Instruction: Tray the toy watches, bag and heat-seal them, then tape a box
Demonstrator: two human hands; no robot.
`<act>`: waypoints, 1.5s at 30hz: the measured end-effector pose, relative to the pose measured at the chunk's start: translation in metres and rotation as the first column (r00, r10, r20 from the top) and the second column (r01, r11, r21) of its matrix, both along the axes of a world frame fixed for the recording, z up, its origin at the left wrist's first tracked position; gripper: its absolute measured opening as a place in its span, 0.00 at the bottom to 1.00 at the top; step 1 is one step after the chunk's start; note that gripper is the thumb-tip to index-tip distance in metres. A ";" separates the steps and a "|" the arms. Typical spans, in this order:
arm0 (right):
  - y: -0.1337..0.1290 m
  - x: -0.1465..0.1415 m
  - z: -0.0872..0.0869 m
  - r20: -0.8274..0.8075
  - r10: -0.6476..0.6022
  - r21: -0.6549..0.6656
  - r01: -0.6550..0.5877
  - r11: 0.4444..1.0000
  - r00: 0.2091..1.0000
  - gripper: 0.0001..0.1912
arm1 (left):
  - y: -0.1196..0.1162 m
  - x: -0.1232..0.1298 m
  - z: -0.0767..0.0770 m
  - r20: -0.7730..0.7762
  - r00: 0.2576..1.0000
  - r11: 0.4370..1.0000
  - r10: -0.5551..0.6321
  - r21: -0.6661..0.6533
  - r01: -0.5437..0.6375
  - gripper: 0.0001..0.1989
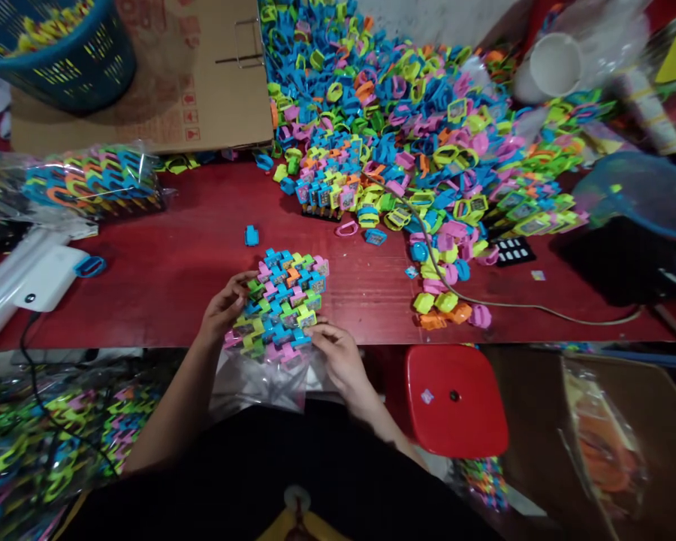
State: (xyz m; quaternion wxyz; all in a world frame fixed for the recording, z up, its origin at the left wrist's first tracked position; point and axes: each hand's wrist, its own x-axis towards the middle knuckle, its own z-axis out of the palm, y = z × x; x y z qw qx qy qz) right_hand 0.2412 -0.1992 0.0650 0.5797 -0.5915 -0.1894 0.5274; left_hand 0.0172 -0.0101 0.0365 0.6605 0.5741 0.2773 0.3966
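My left hand [225,304] and my right hand [338,357] grip the two sides of a block of interlocked plastic toy watches [279,304] in blue, green, pink and yellow. The block's lower edge sits in the mouth of a clear plastic bag [259,383] at the front edge of the red table [191,278]. A single blue toy watch [251,236] lies just beyond the block. Farther back rises a large loose heap of colourful toy watches [383,128].
Filled plastic bags of watches [95,180] lie at the left, with more [45,443] below the table. A cardboard sheet [203,83], a teal basket [61,52], a blue basket [636,191], a cable [518,304] and a red stool [456,398] surround the table.
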 end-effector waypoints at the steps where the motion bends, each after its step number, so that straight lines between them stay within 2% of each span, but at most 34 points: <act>1: 0.001 0.000 0.001 0.092 0.002 0.013 -0.003 1.000 0.996 0.14 | 0.000 -0.002 0.002 -0.005 1.000 1.000 0.008 0.000 -0.008 0.23; 3: 0.003 0.003 0.002 0.177 0.070 0.016 -0.074 0.997 0.982 0.15 | 0.000 -0.004 0.006 -0.028 0.999 1.000 0.027 0.011 -0.027 0.23; 5: 0.006 0.007 0.004 0.132 0.162 0.020 -0.165 0.986 0.978 0.16 | -0.001 -0.006 0.010 -0.058 0.998 0.999 0.025 0.028 -0.023 0.21; 7: 0.008 0.008 0.005 0.046 0.203 0.038 -0.205 0.978 0.978 0.17 | -0.001 -0.008 0.012 -0.078 0.997 0.999 0.012 0.044 -0.009 0.20; 11: 0.009 -0.003 0.007 -0.114 0.140 0.048 -0.135 0.990 0.984 0.20 | 0.000 -0.011 0.014 -0.090 0.996 0.999 0.021 0.044 -0.017 0.20; 13: 0.006 -0.010 0.006 -0.133 0.078 0.054 -0.072 0.996 0.988 0.21 | 0.000 -0.013 0.015 -0.083 0.995 0.998 0.051 0.028 -0.048 0.20; 15: 0.002 -0.012 0.005 -0.066 0.050 0.075 -0.045 0.996 0.997 0.21 | 0.001 -0.015 0.014 -0.072 0.994 0.997 0.080 0.007 -0.080 0.21; 17: -0.002 -0.010 0.001 0.107 0.028 0.112 -0.040 0.993 0.994 0.20 | 0.001 -0.016 0.014 -0.067 0.993 0.995 0.095 -0.015 -0.096 0.21; 20: 0.001 -0.001 -0.005 0.434 -0.062 0.175 -0.016 0.984 0.899 0.19 | 0.002 -0.012 0.011 -0.084 0.989 0.993 0.120 -0.013 -0.121 0.22; 22: 0.012 0.008 -0.008 0.551 -0.083 0.206 -0.039 0.978 0.830 0.20 | 0.005 -0.005 0.009 -0.087 0.984 0.988 0.153 0.012 -0.153 0.25; 25: 0.036 0.019 -0.012 0.512 -0.027 0.275 -0.135 0.952 0.858 0.23 | 0.009 0.011 0.009 -0.050 0.983 0.985 0.174 -0.001 -0.175 0.28; 27: 0.052 0.024 -0.012 0.457 -0.045 0.336 -0.126 0.934 0.888 0.26 | 0.011 0.021 0.012 -0.027 0.983 0.983 0.181 -0.034 -0.182 0.30; 29: 0.061 0.025 -0.009 0.454 -0.107 0.360 -0.073 0.930 0.884 0.27 | 0.012 0.027 0.018 -0.018 0.978 0.977 0.206 -0.047 -0.207 0.31; 33: 0.058 0.023 0.009 0.543 -0.238 0.422 -0.016 0.906 0.805 0.23 | 0.011 0.024 0.045 0.028 0.951 0.949 0.309 0.051 -0.310 0.28; 35: 0.050 0.023 0.025 0.597 -0.311 0.470 -0.008 0.883 0.740 0.22 | 0.009 0.016 0.066 0.094 0.936 0.917 0.340 0.188 -0.352 0.26; 37: 0.044 0.026 0.044 0.632 -0.374 0.523 -0.018 0.852 0.679 0.24 | 0.007 0.008 0.092 0.177 0.934 0.871 0.309 0.342 -0.353 0.23; 39: 0.043 0.030 0.067 0.630 -0.416 0.609 -0.084 0.789 0.655 0.26 | 0.004 0.001 0.121 0.245 0.937 0.821 0.248 0.461 -0.338 0.20; 40: 0.045 0.032 0.078 0.619 -0.419 0.657 -0.147 0.739 0.664 0.26 | 0.003 0.000 0.136 0.267 0.937 0.799 0.225 0.500 -0.334 0.19; 43: 0.055 0.033 0.111 0.567 -0.345 0.762 -0.317 0.564 0.748 0.21 | 0.000 0.001 0.171 0.307 0.931 0.749 0.195 0.567 -0.344 0.20; 45: 0.062 0.031 0.129 0.552 -0.265 0.770 -0.361 0.527 0.790 0.15 | -0.002 0.005 0.185 0.310 0.938 0.754 0.156 0.576 -0.316 0.19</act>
